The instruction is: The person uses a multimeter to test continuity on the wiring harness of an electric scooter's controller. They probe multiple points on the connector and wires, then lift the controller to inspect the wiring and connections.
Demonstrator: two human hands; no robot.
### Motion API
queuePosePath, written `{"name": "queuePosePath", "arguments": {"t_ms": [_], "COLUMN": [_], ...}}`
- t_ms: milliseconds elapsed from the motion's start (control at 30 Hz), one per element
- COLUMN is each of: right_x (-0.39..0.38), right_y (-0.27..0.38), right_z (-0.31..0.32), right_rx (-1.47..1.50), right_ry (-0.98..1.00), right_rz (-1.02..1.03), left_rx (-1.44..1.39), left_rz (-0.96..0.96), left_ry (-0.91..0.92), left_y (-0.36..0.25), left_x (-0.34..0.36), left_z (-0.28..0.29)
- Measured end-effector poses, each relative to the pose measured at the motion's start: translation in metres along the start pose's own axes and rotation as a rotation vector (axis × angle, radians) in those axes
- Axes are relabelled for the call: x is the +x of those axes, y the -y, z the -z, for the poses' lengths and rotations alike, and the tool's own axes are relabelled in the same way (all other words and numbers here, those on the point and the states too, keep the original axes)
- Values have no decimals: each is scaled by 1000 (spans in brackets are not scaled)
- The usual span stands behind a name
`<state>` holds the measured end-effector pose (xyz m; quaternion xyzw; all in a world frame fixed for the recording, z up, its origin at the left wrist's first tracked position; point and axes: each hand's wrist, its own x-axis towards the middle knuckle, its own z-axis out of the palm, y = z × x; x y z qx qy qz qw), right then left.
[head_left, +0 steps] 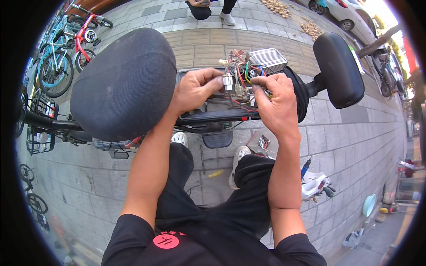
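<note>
My left hand (198, 90) is closed, thumb and index finger pinching a small white plug connector (227, 82). Close by, my right hand (278, 98) has its thumb and index finger curled together beside the colored wires (245, 73); what lies between the fingertips is too small to make out. Both hands are over the opened body of an electric scooter (208, 116). A tangle of red, yellow, green and blue wires fills it. Behind the wires sits a finned silver metal box (267, 60), probably a controller.
A big dark seat (124, 84) rises at left, a black backrest (338, 70) at right. Below are a pedal-like footrest (217, 139), a screwdriver (305, 167) and a bag of small parts (264, 142). Someone crouches ahead (199, 9); bicycles (55, 66) stand at far left.
</note>
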<state>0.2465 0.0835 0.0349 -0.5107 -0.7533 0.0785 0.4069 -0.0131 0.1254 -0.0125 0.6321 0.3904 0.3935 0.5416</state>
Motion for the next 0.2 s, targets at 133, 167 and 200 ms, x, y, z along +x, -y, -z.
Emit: {"name": "queuePosePath", "arguments": {"t_ms": [133, 167, 200], "right_x": [2, 2, 3], "right_y": [-10, -11, -12], "right_z": [2, 2, 3], "right_rx": [208, 244, 279], "right_ry": [25, 39, 53], "right_rz": [-136, -150, -165], "left_rx": [240, 199, 158], "left_rz": [-49, 36, 121], "left_ry": [210, 199, 187], "left_y": [-3, 0, 1], "left_x": [-11, -10, -8], "left_z": [9, 7, 6]}}
